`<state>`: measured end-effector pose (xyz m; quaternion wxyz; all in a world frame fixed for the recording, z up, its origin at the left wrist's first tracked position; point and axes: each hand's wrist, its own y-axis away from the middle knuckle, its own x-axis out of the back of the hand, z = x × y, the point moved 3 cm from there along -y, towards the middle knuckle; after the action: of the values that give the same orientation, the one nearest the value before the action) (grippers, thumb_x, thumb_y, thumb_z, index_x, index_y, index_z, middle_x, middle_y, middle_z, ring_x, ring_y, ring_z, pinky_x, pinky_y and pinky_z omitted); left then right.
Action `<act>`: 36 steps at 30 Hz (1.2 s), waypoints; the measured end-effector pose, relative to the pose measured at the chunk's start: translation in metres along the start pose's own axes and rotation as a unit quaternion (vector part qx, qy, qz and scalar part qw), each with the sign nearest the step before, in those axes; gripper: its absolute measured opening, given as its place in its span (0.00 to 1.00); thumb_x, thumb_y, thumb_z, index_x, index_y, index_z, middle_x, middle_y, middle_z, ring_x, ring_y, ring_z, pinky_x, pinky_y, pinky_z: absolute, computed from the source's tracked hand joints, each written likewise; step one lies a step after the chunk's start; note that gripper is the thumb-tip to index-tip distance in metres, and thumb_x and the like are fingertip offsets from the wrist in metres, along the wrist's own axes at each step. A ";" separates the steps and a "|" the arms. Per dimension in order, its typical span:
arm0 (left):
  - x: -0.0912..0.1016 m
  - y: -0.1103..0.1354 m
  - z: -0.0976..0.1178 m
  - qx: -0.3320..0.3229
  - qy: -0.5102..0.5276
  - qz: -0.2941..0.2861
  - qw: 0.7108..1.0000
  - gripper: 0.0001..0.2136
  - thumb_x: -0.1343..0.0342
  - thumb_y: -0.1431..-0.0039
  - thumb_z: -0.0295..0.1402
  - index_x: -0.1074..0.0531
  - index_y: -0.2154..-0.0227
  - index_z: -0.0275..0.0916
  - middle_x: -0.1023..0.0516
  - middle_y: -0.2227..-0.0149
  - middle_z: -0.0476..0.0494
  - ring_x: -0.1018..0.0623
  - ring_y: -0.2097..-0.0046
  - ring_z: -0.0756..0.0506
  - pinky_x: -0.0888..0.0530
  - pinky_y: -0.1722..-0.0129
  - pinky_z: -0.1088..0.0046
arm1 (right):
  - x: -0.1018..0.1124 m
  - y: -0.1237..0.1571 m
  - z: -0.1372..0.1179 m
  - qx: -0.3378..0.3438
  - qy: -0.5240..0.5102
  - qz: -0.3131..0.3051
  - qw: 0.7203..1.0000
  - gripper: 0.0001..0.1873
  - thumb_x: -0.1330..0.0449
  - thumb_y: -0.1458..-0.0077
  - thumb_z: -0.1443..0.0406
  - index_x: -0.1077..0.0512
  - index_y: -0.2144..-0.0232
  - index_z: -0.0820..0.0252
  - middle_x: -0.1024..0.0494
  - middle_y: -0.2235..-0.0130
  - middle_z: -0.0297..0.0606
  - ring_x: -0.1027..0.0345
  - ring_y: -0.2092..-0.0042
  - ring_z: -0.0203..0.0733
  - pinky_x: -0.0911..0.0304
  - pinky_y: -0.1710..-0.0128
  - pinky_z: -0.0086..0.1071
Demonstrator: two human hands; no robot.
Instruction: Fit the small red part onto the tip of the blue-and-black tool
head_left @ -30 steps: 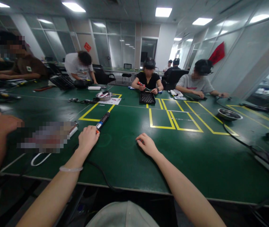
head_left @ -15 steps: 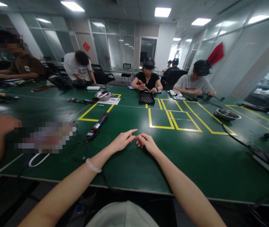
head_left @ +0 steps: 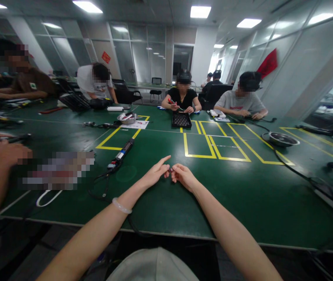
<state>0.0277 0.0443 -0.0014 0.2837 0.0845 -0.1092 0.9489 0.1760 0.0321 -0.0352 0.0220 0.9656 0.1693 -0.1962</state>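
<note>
My left hand (head_left: 155, 174), with a pale bracelet (head_left: 121, 205) at its wrist, is held above the green table (head_left: 227, 203). Its index finger points forward while the thumb presses toward the curled fingers. Close against it, my right hand (head_left: 184, 176) is closed in a pinch. A tiny dark thing (head_left: 170, 170) shows between the fingertips of both hands, too small to name. To the left of my hands lies a dark stick-like device (head_left: 121, 154) with a cable.
At the left edge another person's hand (head_left: 8, 152) reaches in near a blurred-out item (head_left: 59, 169). Across the table a person works over a black tray (head_left: 181, 120). A metal bowl (head_left: 283, 139) stands at right, with black cables (head_left: 296, 171) trailing from there.
My fingertips have drawn together, and a tiny dark thing now shows between them. The right hand's fingers have closed into a pinch. The neighbour's hand at left has shifted slightly right.
</note>
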 end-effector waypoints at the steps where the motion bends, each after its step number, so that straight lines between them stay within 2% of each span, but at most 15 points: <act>1: 0.001 0.001 0.000 -0.004 -0.014 -0.002 1.000 0.32 0.50 0.37 0.43 0.50 0.34 0.35 0.31 0.72 0.52 0.29 0.68 0.50 0.33 0.64 0.73 | 0.000 0.000 0.000 0.001 -0.001 0.002 1.000 0.19 0.34 0.51 0.52 0.34 0.70 0.60 0.26 0.78 0.30 0.34 0.79 0.31 0.41 0.79 0.25; 4: 0.002 0.004 0.002 -0.028 -0.095 -0.002 0.995 0.32 0.48 0.39 0.42 0.49 0.35 0.36 0.30 0.70 0.51 0.28 0.66 0.49 0.32 0.60 0.72 | 0.001 0.000 0.000 -0.002 0.004 0.002 1.000 0.19 0.34 0.51 0.52 0.33 0.69 0.60 0.26 0.77 0.31 0.34 0.78 0.32 0.40 0.78 0.25; 8: 0.005 0.008 0.007 -0.054 -0.195 -0.011 0.979 0.30 0.52 0.37 0.41 0.51 0.34 0.40 0.26 0.63 0.48 0.27 0.62 0.48 0.32 0.58 0.71 | 0.001 0.000 0.000 -0.002 0.028 0.007 1.000 0.20 0.33 0.52 0.52 0.34 0.67 0.59 0.26 0.76 0.31 0.33 0.77 0.33 0.39 0.78 0.26; 10: 0.013 0.008 0.006 -0.064 -0.253 -0.010 0.965 0.29 0.54 0.36 0.41 0.50 0.34 0.42 0.25 0.61 0.47 0.26 0.60 0.47 0.32 0.56 0.70 | 0.002 -0.001 0.000 0.001 0.040 0.017 0.999 0.20 0.32 0.53 0.53 0.34 0.67 0.59 0.25 0.75 0.31 0.32 0.77 0.33 0.38 0.78 0.26; 12: 0.030 0.008 0.004 -0.064 -0.335 0.017 0.940 0.26 0.55 0.35 0.41 0.45 0.36 0.42 0.25 0.58 0.45 0.26 0.57 0.46 0.32 0.53 0.68 | 0.004 0.000 -0.001 0.005 0.047 0.028 0.998 0.20 0.32 0.54 0.53 0.34 0.67 0.59 0.25 0.74 0.32 0.32 0.76 0.33 0.38 0.77 0.25; 14: 0.055 0.010 0.000 -0.040 -0.435 0.069 0.897 0.23 0.56 0.35 0.41 0.38 0.40 0.41 0.26 0.54 0.42 0.28 0.52 0.43 0.34 0.50 0.65 | 0.005 0.000 -0.001 0.012 0.051 0.035 0.998 0.20 0.32 0.54 0.54 0.34 0.67 0.59 0.24 0.73 0.33 0.32 0.75 0.32 0.38 0.77 0.25; 17: 0.099 0.023 -0.004 0.052 -0.571 0.181 0.799 0.22 0.54 0.37 0.41 0.34 0.43 0.39 0.31 0.45 0.37 0.32 0.45 0.38 0.39 0.44 0.60 | 0.006 0.000 -0.002 0.018 0.057 0.036 0.998 0.20 0.32 0.54 0.54 0.34 0.66 0.59 0.24 0.71 0.34 0.32 0.75 0.32 0.38 0.77 0.25; 19: 0.125 0.035 -0.005 0.134 -0.612 0.253 0.737 0.24 0.52 0.39 0.42 0.35 0.42 0.38 0.34 0.42 0.34 0.34 0.43 0.35 0.40 0.43 0.58 | 0.005 0.001 -0.003 0.017 0.060 0.033 0.998 0.21 0.32 0.54 0.54 0.34 0.66 0.59 0.23 0.70 0.35 0.32 0.75 0.32 0.38 0.77 0.25; 21: 0.143 0.047 -0.007 0.218 -0.612 0.288 0.703 0.26 0.51 0.41 0.45 0.37 0.42 0.37 0.35 0.41 0.31 0.34 0.44 0.32 0.37 0.46 0.56 | 0.005 0.001 -0.003 0.017 0.060 0.030 0.998 0.21 0.32 0.55 0.54 0.33 0.64 0.59 0.23 0.69 0.35 0.32 0.75 0.32 0.38 0.77 0.25; 23: 0.153 0.055 -0.011 0.287 -0.592 0.281 0.699 0.27 0.50 0.42 0.47 0.36 0.43 0.36 0.34 0.43 0.29 0.31 0.46 0.31 0.33 0.51 0.56 | 0.004 0.001 -0.004 0.019 0.058 0.029 0.998 0.22 0.32 0.55 0.54 0.32 0.62 0.59 0.22 0.68 0.35 0.32 0.75 0.32 0.38 0.77 0.25; 25: 0.158 0.059 -0.015 0.324 -0.579 0.262 0.700 0.26 0.50 0.43 0.46 0.35 0.46 0.35 0.31 0.46 0.28 0.29 0.49 0.31 0.31 0.54 0.56 | 0.004 0.001 -0.003 0.021 0.058 0.027 0.998 0.22 0.32 0.54 0.55 0.31 0.61 0.59 0.22 0.67 0.36 0.32 0.75 0.31 0.37 0.77 0.25; 29: 0.164 0.060 -0.019 0.338 -0.576 0.248 0.701 0.22 0.51 0.42 0.42 0.34 0.48 0.37 0.30 0.48 0.29 0.27 0.49 0.31 0.30 0.56 0.56 | 0.005 0.001 -0.002 0.024 0.072 0.020 0.997 0.21 0.32 0.53 0.56 0.29 0.60 0.60 0.22 0.64 0.38 0.32 0.74 0.30 0.37 0.76 0.25; 36: 0.169 0.062 -0.020 0.373 -0.543 0.235 0.715 0.23 0.49 0.45 0.41 0.34 0.48 0.38 0.27 0.50 0.30 0.25 0.51 0.33 0.28 0.58 0.58 | 0.004 0.002 -0.002 0.019 0.080 0.017 0.996 0.20 0.32 0.54 0.56 0.27 0.61 0.61 0.21 0.63 0.40 0.33 0.74 0.31 0.37 0.75 0.26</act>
<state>-0.1481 0.0864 0.0066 -0.1112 0.6556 0.1025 0.7398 0.1808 0.0320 -0.0346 -0.0066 0.9813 0.1500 -0.1209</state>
